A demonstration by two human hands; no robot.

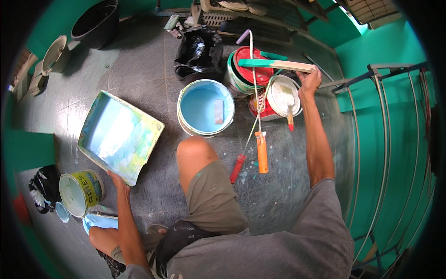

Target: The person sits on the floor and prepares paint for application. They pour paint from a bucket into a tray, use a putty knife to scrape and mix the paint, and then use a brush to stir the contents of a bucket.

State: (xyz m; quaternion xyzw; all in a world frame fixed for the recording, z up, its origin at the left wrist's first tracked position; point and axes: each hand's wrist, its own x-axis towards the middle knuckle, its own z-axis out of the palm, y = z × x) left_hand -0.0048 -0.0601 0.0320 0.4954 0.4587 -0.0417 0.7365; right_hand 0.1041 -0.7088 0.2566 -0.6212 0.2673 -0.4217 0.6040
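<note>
My left hand (119, 181) is closed on the near edge of a paint tray (147, 122). The tray is smeared with light blue, yellow and green, and wet blue paint pools in it. In my right hand (310, 83), fingers wrapped round one end, is a flat wooden stick (292, 65) coated green at its far end. The stick reaches left above a red-lidded paint bucket (258, 72). Left of that stands a white bucket of light blue paint (197, 104), with a small flat pale piece (218, 111) in it.
Two paint rollers, one with an orange handle (262, 156) and one with a red handle (238, 168), lean by the buckets. A paintbrush (290, 122) lies on a white lid (278, 88). A black bag (199, 51) stands behind; a metal rack (383, 107) is at right.
</note>
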